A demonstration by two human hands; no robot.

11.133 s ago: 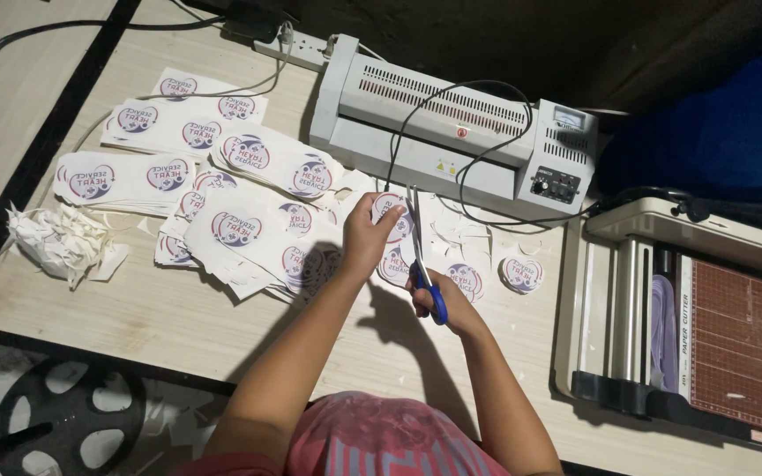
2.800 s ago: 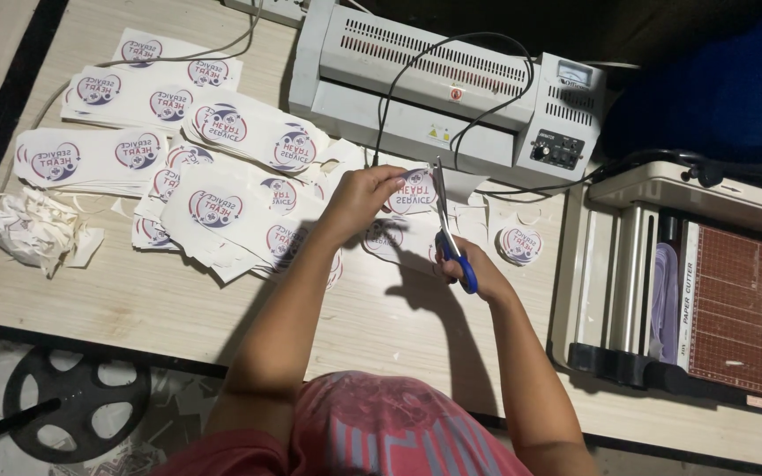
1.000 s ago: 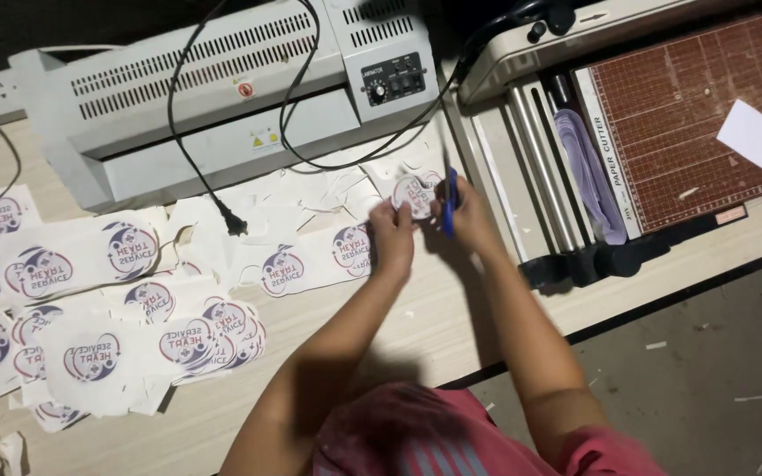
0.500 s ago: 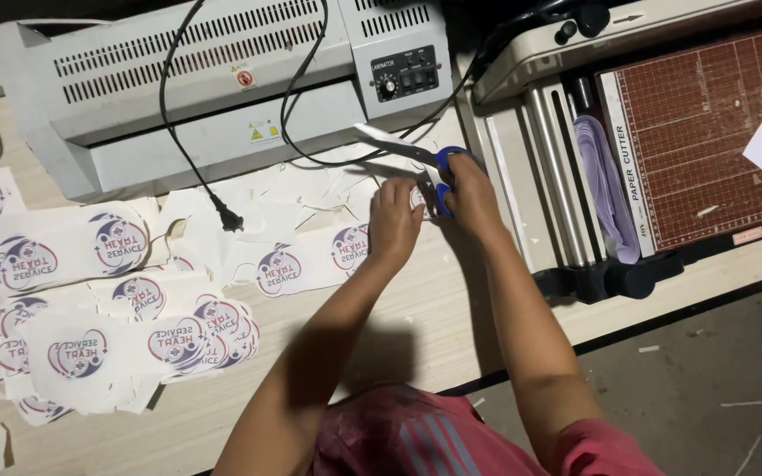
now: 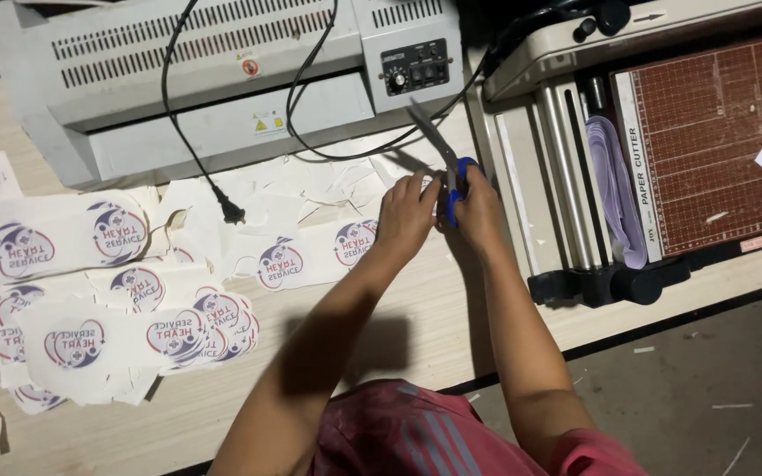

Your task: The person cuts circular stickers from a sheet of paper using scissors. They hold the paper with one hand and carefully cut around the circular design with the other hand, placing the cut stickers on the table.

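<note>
My right hand [image 5: 476, 204] grips blue-handled scissors [image 5: 444, 163], blades pointing up and to the left toward the laminator. My left hand [image 5: 406, 211] sits right beside it and pinches a small piece of white sticker paper, mostly hidden between the two hands. Laminated sheets with round blue-and-red printed stickers [image 5: 297, 258] lie just left of my hands on the wooden table [image 5: 451, 317].
A grey laminator [image 5: 222, 79] with a black cord and loose plug [image 5: 229, 211] stands at the back. A paper cutter [image 5: 663, 150] with a red grid board fills the right side. More sticker sheets [image 5: 90, 291] pile up at the left. Offcuts lie near the laminator.
The view swung right and drew closer. My hands stayed together by the paper cutter, and the scissors blades turned from lying flat to pointing up-left.
</note>
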